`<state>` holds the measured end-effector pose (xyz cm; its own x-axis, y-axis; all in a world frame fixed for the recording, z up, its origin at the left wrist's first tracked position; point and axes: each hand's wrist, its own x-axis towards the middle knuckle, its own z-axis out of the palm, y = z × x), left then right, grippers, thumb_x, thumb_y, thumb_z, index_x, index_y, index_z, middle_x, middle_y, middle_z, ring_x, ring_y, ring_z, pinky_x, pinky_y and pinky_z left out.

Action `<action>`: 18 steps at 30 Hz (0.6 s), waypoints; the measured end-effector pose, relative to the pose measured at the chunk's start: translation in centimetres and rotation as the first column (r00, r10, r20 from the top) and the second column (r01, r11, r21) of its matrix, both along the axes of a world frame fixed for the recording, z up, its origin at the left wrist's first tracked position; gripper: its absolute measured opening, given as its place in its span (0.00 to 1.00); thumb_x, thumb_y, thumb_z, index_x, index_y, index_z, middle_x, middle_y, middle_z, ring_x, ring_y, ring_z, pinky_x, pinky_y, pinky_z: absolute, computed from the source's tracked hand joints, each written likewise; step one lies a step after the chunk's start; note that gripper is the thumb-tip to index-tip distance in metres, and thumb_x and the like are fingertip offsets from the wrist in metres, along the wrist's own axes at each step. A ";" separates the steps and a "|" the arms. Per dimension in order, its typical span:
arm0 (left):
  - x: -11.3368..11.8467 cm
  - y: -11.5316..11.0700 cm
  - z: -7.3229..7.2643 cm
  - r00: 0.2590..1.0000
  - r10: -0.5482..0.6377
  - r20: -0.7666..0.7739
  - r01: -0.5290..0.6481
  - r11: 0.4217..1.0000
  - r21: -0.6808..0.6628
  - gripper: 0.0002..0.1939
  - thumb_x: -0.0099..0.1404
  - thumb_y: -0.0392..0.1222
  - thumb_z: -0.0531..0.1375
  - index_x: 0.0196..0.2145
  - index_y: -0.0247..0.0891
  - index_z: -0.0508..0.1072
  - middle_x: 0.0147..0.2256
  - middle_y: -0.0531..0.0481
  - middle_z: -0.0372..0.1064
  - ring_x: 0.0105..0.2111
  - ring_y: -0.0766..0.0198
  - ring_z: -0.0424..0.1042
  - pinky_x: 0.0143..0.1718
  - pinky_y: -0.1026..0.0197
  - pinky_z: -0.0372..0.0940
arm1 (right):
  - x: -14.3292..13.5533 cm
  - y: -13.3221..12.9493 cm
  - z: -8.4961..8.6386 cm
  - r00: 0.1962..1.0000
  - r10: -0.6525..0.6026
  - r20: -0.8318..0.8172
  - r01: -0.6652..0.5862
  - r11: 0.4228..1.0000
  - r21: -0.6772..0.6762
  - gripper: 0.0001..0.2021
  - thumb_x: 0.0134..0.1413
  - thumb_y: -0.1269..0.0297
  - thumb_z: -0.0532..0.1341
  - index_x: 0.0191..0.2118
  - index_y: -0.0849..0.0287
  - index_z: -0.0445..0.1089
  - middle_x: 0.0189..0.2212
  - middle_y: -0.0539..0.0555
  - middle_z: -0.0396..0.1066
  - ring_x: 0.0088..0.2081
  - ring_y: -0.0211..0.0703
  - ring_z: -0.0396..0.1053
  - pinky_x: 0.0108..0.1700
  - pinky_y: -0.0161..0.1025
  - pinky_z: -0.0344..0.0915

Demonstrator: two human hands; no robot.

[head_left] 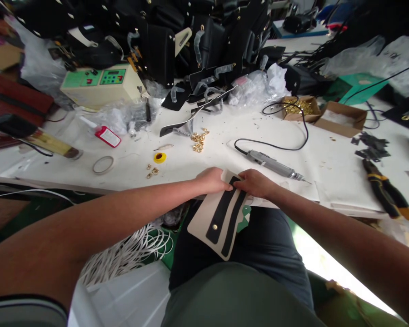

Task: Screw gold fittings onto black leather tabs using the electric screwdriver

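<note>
A beige panel (203, 218) with two dark strips on it slants down from the table's front edge over the person's lap. Near the lower end of the wider strip (221, 215) is a round gold-coloured stud (215, 227). My left hand (213, 180) pinches the panel's upper left side, thumb on the wider strip. At the upper right, my right hand (253, 183) grips the same panel with its thumb near the strips' top ends. Both thumbs are close together, and the other fingers are mostly hidden. Behind my right hand lies a grey electric screwdriver (272, 164).
Gold-coloured metal parts (199, 141), a yellow tape roll (160, 157) and a red bottle (108, 136) lie on the white table (191, 169). Pliers (388, 190) rest at the right, a hammer (37, 136) at the left. Black bags (207, 43) fill the back.
</note>
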<state>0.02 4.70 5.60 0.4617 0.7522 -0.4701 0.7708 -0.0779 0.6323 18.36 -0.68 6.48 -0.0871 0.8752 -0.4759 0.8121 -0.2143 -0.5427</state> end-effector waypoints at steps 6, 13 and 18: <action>-1.7 -2.1 -2.2 0.974 -0.215 0.069 0.121 0.755 0.644 0.26 0.60 0.42 0.73 0.55 0.42 0.76 0.56 0.43 0.72 0.57 0.50 0.70 0.58 0.50 0.69 | -0.2 0.2 0.0 1.000 0.000 0.006 0.000 1.000 0.002 0.11 0.60 0.62 0.61 0.28 0.58 0.73 0.20 0.50 0.65 0.29 0.43 0.66 0.31 0.38 0.55; -1.7 -2.3 -4.1 0.946 -0.297 0.134 0.146 0.753 0.641 0.11 0.65 0.45 0.71 0.45 0.43 0.83 0.51 0.47 0.78 0.53 0.51 0.72 0.55 0.46 0.67 | -0.1 -0.1 -0.4 0.998 -0.067 -0.007 0.067 0.997 -0.037 0.10 0.59 0.61 0.62 0.30 0.59 0.74 0.20 0.48 0.64 0.27 0.40 0.64 0.30 0.37 0.55; -1.8 -2.4 -4.3 0.954 -0.258 0.155 0.109 0.775 0.622 0.11 0.65 0.46 0.72 0.45 0.45 0.83 0.50 0.48 0.80 0.54 0.52 0.71 0.55 0.46 0.66 | 0.2 -0.7 -1.3 0.982 -0.182 -0.055 0.186 0.979 0.083 0.16 0.55 0.59 0.67 0.48 0.59 0.77 0.31 0.51 0.75 0.34 0.42 0.71 0.35 0.36 0.61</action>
<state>-1.76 2.32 1.27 0.6544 0.7348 0.1783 0.5490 -0.6239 0.5562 18.56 -1.37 5.22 0.0592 0.9162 -0.3963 0.7362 -0.3082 -0.6025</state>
